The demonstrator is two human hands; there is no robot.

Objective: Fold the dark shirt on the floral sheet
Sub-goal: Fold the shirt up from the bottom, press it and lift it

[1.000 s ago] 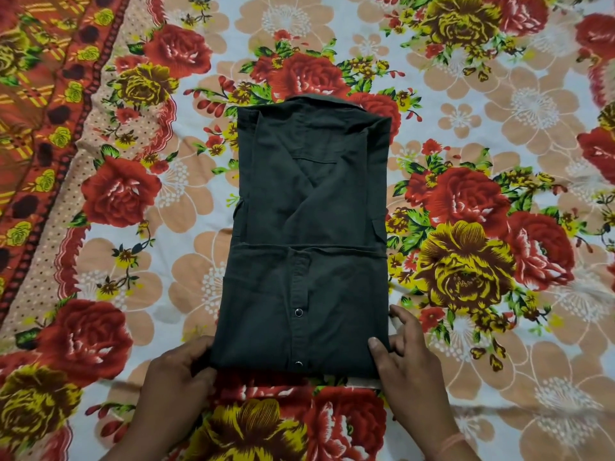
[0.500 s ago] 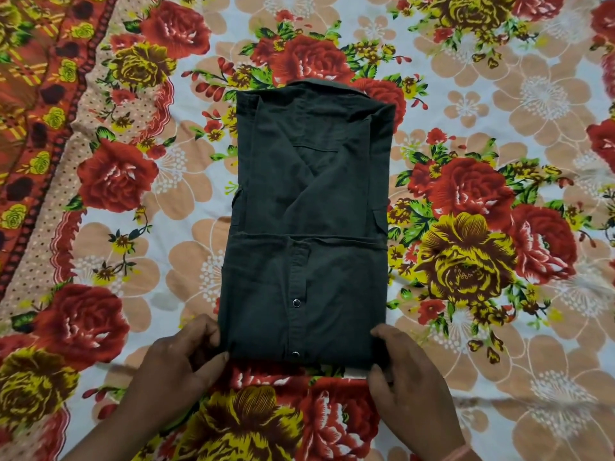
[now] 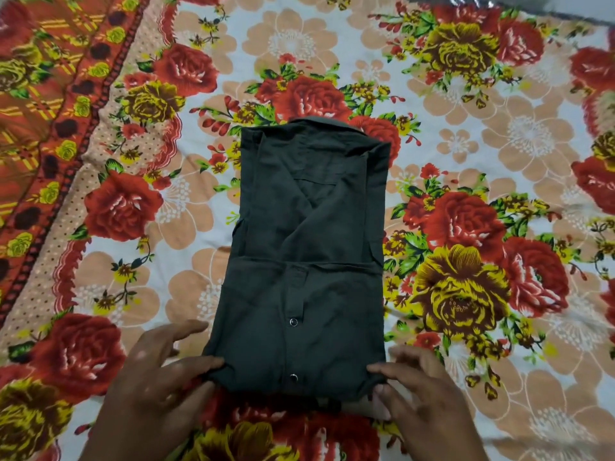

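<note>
The dark shirt lies as a narrow upright rectangle in the middle of the floral sheet, collar at the far end. Its lower part is folded up over itself, with two snap buttons showing. My left hand pinches the near left corner of the fold, thumb on top of the cloth. At the near right corner my right hand grips the edge the same way, thumb on top and fingers beneath.
The sheet's orange and red patterned border runs diagonally along the left side. A grey edge beyond the sheet shows at the top right corner.
Both hands have closed onto the near corners of the folded shirt, thumbs sliding onto the cloth. The camera view has shifted, so the shirt sits lower in frame.
</note>
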